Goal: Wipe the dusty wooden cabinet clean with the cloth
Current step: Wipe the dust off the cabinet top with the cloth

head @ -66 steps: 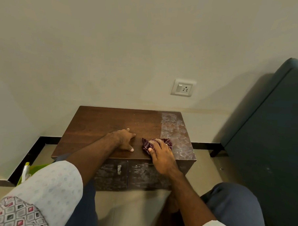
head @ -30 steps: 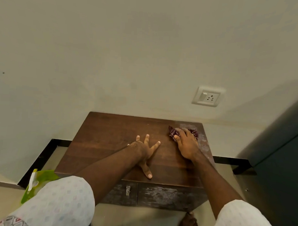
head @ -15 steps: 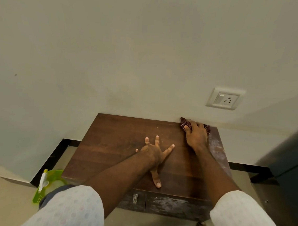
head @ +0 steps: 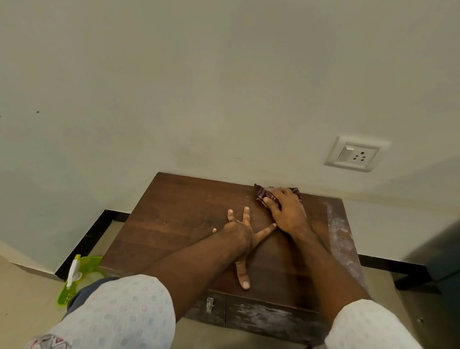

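A low dark wooden cabinet (head: 174, 224) stands against the wall. Its top is mostly bare brown wood, with a strip of white dust along the right edge and dust smeared on the drawer fronts below. My right hand (head: 288, 211) presses a maroon patterned cloth (head: 262, 195) flat on the far edge of the top, close to the wall. My left hand (head: 240, 235) lies flat in the middle of the top with its fingers spread, holding nothing, its forefinger almost touching my right wrist.
A wall socket (head: 355, 153) sits above the cabinet's right end. A green plastic basket with a white spray bottle (head: 74, 273) stands on the floor at the left. A dark upholstered piece of furniture (head: 447, 252) stands at the right. A black skirting runs along the wall.
My right hand has slid the cloth from the near edge up to the far edge by the wall, then slightly left. My left hand spread its fingers flat. The dusty area has shrunk.
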